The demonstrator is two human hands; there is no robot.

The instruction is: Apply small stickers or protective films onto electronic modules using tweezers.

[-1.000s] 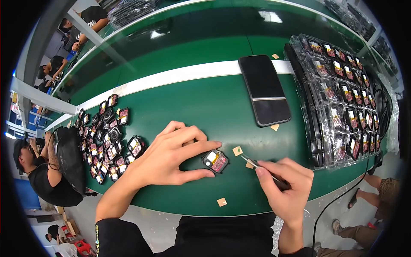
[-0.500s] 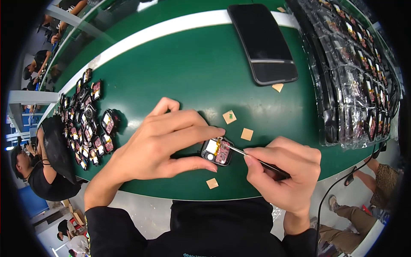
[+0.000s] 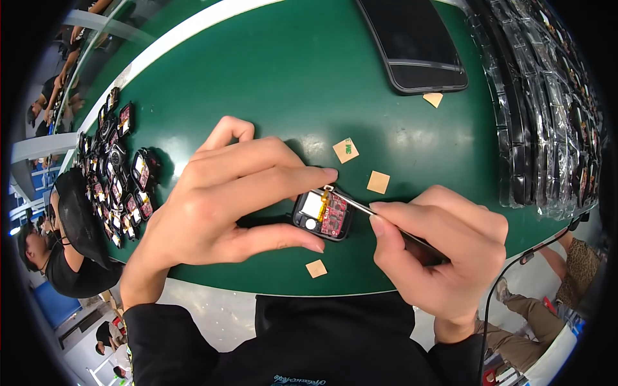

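- My left hand grasps the module between thumb and index finger, on the green table.
- My right hand pinches tweezers; the tip touches the module's top edge.
- The tweezers' rear is hidden under my fingers.

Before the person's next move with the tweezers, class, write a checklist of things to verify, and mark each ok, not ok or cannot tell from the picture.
1. Left hand steadies the small open device between thumb and fingers: ok.
2. Right hand grips the tweezers: ok.
3. Tweezer tip reaches the device's top edge, by the left fingertip: ok.
4. Whether the tip holds a part: cannot tell.
5. Device rests flat on the green table: cannot tell.
6. Tan paper squares lie apart from the device: ok.
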